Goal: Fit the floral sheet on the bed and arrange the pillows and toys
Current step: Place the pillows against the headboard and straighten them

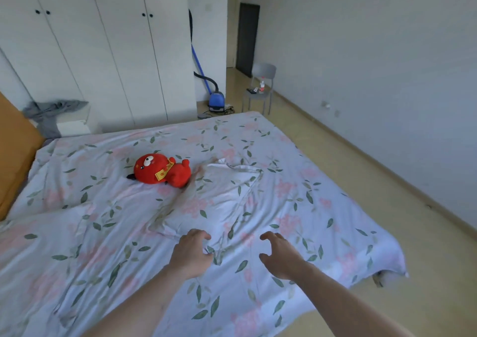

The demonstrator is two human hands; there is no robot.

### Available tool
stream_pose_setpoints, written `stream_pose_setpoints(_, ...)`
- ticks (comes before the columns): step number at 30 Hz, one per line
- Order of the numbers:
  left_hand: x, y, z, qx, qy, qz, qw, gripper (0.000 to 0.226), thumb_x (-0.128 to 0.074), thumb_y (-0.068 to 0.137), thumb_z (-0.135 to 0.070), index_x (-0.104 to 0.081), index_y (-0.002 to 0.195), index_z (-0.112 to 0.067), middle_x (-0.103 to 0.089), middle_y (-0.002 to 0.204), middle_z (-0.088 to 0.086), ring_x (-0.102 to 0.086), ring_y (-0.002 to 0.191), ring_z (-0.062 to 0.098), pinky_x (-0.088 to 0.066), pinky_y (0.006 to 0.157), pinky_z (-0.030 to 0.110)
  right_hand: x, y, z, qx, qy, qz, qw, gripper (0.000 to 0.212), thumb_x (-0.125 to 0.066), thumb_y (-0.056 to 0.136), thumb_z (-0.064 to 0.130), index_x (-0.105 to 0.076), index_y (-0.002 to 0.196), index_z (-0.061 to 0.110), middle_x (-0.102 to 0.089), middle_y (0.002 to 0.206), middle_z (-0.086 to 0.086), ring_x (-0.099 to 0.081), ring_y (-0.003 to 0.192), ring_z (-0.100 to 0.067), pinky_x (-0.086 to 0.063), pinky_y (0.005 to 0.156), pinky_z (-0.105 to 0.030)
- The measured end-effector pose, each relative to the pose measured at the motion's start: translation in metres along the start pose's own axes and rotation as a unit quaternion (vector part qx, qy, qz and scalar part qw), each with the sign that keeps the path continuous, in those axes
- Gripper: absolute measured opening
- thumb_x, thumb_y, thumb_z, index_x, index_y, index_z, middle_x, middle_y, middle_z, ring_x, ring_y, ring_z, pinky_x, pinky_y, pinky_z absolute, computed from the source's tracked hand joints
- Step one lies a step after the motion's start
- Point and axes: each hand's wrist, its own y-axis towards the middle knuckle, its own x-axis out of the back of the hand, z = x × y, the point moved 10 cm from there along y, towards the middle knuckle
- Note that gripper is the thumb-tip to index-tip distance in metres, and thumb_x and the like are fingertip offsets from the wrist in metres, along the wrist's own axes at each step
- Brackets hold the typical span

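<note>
The floral sheet [296,181], pale with pink flowers and green leaves, covers the bed and lies wrinkled. A pillow in a matching floral case [211,199] lies flat in the middle. Beside its far left corner lies a red plush toy [161,168] on its side. My left hand [192,252] has its fingers curled into a fold of fabric at the pillow's near edge. My right hand [280,256] hovers just to the right with fingers spread and bent, holding nothing.
An orange headboard [13,161] stands at the left. White wardrobes [103,52] and a white nightstand with grey clothes [54,116] line the far side. A blue vacuum cleaner [216,100] and a grey chair [260,88] stand on the floor beyond the bed.
</note>
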Motion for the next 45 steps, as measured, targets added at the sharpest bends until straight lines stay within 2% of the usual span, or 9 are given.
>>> stream_pose_setpoints(8, -0.055, 0.045, -0.178, -0.099, 0.013, 0.028, 0.995, 0.046, -0.061, 0.086, -0.043, -0.054, 0.130, -0.031, -0.044, 0.141, -0.012, -0.047, 0.127, 0.017, -0.042, 0.102, 0.033, 0.071, -0.021, -0.134, -0.058, 0.037, -0.046, 0.997, 0.050, -0.054, 0.098, 0.035, -0.039, 0.145, 0.028, -0.041, 0.148, 0.002, -0.050, 0.129, -0.022, -0.045, 0.100, -0.037)
stream_pose_setpoints(12, -0.101, 0.059, -0.275, -0.119, 0.018, 0.046, 0.992, 0.047, -0.063, 0.089, -0.035, -0.053, 0.134, -0.027, -0.042, 0.144, -0.010, -0.045, 0.132, 0.018, -0.041, 0.101, 0.031, 0.109, -0.030, -0.219, -0.068, 0.046, -0.051, 0.995, 0.049, -0.054, 0.099, 0.034, -0.039, 0.145, 0.028, -0.042, 0.147, 0.003, -0.057, 0.116, -0.018, -0.044, 0.087, -0.030)
stream_pose_setpoints(16, -0.134, 0.072, -0.343, -0.117, 0.002, 0.046, 0.992, 0.047, -0.064, 0.088, -0.036, -0.054, 0.133, -0.027, -0.044, 0.142, -0.008, -0.048, 0.130, 0.020, -0.043, 0.103, 0.035, 0.154, -0.029, -0.296, -0.073, 0.036, -0.060, 0.995, 0.048, -0.054, 0.098, 0.036, -0.039, 0.144, 0.030, -0.043, 0.145, 0.004, -0.054, 0.101, -0.014, -0.045, 0.084, -0.029)
stream_pose_setpoints(20, -0.158, 0.081, -0.364, -0.082, 0.006, 0.050, 0.995, 0.048, -0.064, 0.088, -0.037, -0.054, 0.134, -0.028, -0.043, 0.143, -0.009, -0.048, 0.129, 0.017, -0.043, 0.104, 0.034, 0.190, -0.025, -0.346, -0.070, 0.036, -0.057, 0.995, 0.047, -0.054, 0.099, 0.036, -0.039, 0.143, 0.030, -0.042, 0.145, 0.005, -0.054, 0.103, -0.014, -0.046, 0.086, -0.031)
stream_pose_setpoints(25, -0.183, 0.103, -0.366, -0.013, 0.023, 0.061, 0.998, 0.050, -0.062, 0.091, -0.034, -0.050, 0.140, -0.027, -0.038, 0.149, -0.007, -0.043, 0.135, 0.018, -0.042, 0.106, 0.035, 0.227, -0.004, -0.388, -0.039, 0.034, -0.051, 0.997, 0.044, -0.054, 0.099, 0.034, -0.040, 0.141, 0.031, -0.042, 0.146, 0.005, -0.057, 0.097, -0.013, -0.048, 0.075, -0.029)
stream_pose_setpoints(29, -0.201, 0.139, -0.385, 0.023, -0.002, 0.054, 0.998, 0.052, -0.063, 0.088, -0.033, -0.052, 0.139, -0.027, -0.041, 0.148, -0.004, -0.044, 0.134, 0.020, -0.041, 0.108, 0.036, 0.248, 0.035, -0.408, -0.023, 0.059, -0.038, 0.997, 0.046, -0.055, 0.099, 0.034, -0.040, 0.142, 0.031, -0.041, 0.147, 0.005, -0.064, 0.093, -0.016, -0.056, 0.075, -0.033)
stream_pose_setpoints(37, -0.243, 0.245, -0.445, 0.052, -0.076, 0.037, 0.995, 0.050, -0.067, 0.085, -0.035, -0.056, 0.134, -0.028, -0.047, 0.141, -0.005, -0.050, 0.129, 0.018, -0.042, 0.105, 0.032, 0.298, 0.138, -0.457, 0.006, 0.059, -0.001, 0.998, 0.046, -0.056, 0.100, 0.034, -0.040, 0.143, 0.035, -0.042, 0.145, 0.008, -0.055, 0.091, -0.014, -0.056, 0.087, -0.035)
stream_pose_setpoints(41, -0.261, 0.296, -0.471, 0.077, -0.097, 0.046, 0.991, 0.050, -0.064, 0.084, -0.040, -0.055, 0.132, -0.030, -0.047, 0.139, -0.007, -0.052, 0.123, 0.015, -0.045, 0.102, 0.033, 0.336, 0.193, -0.492, 0.006, 0.050, 0.024, 0.998, 0.047, -0.058, 0.099, 0.034, -0.042, 0.143, 0.036, -0.042, 0.146, 0.010, -0.062, 0.102, -0.016, -0.056, 0.088, -0.035)
stream_pose_setpoints(45, -0.271, 0.338, -0.504, 0.079, -0.112, 0.047, 0.989, 0.053, -0.062, 0.083, -0.042, -0.054, 0.133, -0.030, -0.044, 0.142, -0.009, -0.050, 0.127, 0.016, -0.046, 0.101, 0.034, 0.372, 0.239, -0.519, -0.004, 0.034, 0.037, 0.999, 0.047, -0.057, 0.100, 0.035, -0.041, 0.144, 0.035, -0.040, 0.150, 0.010, -0.059, 0.115, -0.014, -0.051, 0.096, -0.034)
